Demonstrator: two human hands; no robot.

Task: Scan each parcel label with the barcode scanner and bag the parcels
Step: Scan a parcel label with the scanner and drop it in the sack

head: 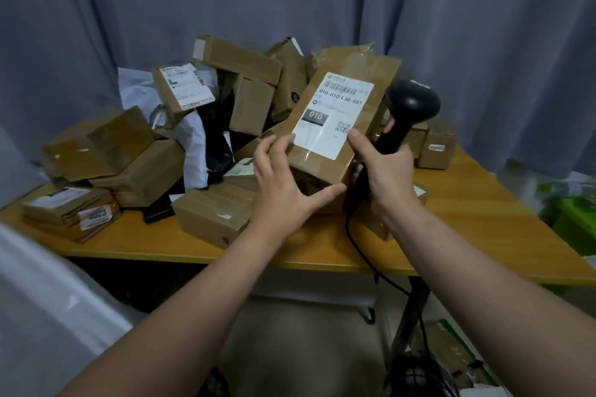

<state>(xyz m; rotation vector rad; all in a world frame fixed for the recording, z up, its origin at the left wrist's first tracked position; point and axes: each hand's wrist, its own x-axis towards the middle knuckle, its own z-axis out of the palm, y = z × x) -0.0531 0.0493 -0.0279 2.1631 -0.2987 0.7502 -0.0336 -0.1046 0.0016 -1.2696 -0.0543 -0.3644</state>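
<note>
The left hand (283,180) is gripping the near end of a brown oblong cardboard parcel (382,74), thumb and fingers curled round it. Beside it, the right hand (387,171) is clutching a black plastic barcode scanner (412,103), thumb touching the parcel.

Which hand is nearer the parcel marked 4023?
Left. The left hand, on the held parcel's lower-left corner, is closer to the 4023 parcel; the right hand, gripping the scanner, is farther right.

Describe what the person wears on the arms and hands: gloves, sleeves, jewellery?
Nothing shows: the left hand and right hand are bare, without gloves, rings or a watch, and both forearms are uncovered, with no sleeve in view.
</note>
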